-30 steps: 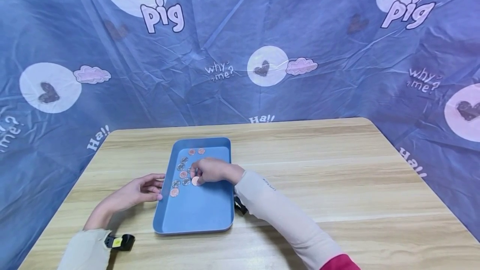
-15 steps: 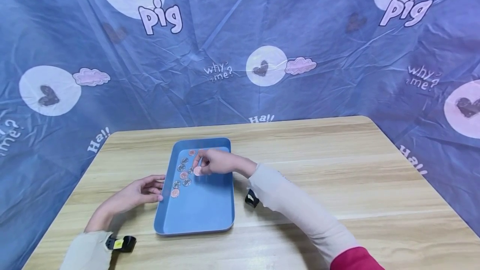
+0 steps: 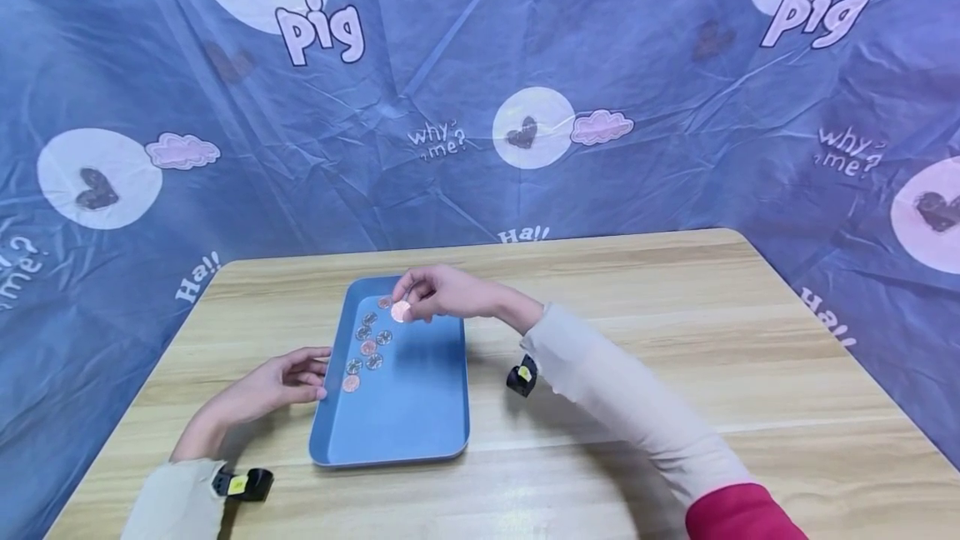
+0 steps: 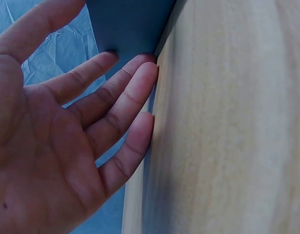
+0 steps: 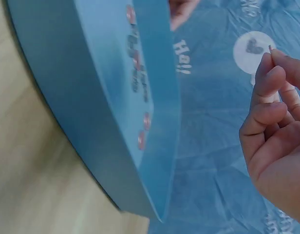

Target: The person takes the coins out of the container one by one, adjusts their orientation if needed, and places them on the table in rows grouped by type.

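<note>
A copper-coloured coin is pinched between the thumb and fingertips of my right hand, above the far part of a blue tray. The right wrist view shows this coin edge-on at the fingertips, apart from the tray. Several silver-coloured coins and several copper-coloured ones lie flat along the tray's left side. In the head view my right hand covers part of the far end. My left hand touches the tray's left wall with relaxed, spread fingers.
The tray stands on a wood-grain table, left of its middle. Behind the table hangs a blue printed cloth. Black wrist devices sit under both forearms, the right one just right of the tray.
My right hand has lifted the copper-coloured coin from among the others and carried it toward the far end of the tray. My left hand has stayed at the tray's wall.
</note>
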{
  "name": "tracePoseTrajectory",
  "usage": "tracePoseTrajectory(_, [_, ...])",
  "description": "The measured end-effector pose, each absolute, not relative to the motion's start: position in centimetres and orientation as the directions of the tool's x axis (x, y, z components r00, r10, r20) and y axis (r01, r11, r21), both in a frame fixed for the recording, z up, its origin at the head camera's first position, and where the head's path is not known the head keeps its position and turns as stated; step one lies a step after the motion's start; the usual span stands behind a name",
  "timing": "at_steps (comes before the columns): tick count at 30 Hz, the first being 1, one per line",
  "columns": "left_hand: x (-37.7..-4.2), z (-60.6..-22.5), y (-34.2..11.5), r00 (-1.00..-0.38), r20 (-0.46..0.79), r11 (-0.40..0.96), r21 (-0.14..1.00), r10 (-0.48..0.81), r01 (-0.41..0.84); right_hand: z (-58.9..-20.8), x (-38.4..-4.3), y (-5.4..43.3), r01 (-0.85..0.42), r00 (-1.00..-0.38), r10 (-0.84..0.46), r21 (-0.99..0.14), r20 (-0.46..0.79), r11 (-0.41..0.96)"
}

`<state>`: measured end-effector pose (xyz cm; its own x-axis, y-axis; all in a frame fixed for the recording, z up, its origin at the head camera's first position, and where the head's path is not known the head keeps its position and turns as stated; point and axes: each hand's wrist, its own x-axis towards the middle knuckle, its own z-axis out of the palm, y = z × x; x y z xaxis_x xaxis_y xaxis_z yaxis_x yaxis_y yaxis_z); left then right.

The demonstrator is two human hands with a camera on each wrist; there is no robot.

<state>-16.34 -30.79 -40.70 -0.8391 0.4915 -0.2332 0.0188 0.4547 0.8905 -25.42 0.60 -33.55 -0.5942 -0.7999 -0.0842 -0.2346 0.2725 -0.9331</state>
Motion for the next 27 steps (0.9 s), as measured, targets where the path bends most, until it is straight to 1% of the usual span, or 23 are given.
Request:
tracePoseTrajectory(2, [-16.3,-40.7,-30.8,-0.840,-0.235,0.458,0.889,0.490,0.019,-33.1,-25.7,1.3,-0.233,-0.601,-0.795,-0.934,-0.082,0.272])
tracePoseTrajectory(6, [-16.4,-40.6,-30.7,-0.839,-0.237,0.460,0.888,0.490,0.018,-32.4,-26.6,3.0,-0.248,-0.638,-0.766,-0.922,-0.076,0.299])
tracePoseTrajectory(14, [-16.4,-40.5,-30.9,-0.835,-0.229,0.461,0.887,0.500,0.033,-32.2,-27.8,6.4,-0.248,-0.703,-0.705,-0.895,-0.096,0.370])
tracePoseTrajectory(21, [-16.4,-40.5,-30.9,-0.835,-0.232,0.459,0.888,0.498,0.026,-33.7,-28.4,8.8,-0.218,-0.765,-0.631,-0.872,-0.126,0.439])
tracePoseTrajectory(27, [-16.3,-40.4,-30.8,-0.835,-0.235,0.455,0.890,0.498,0.021,-35.6,-29.1,10.6,-0.186,-0.815,-0.570,-0.882,-0.107,0.433])
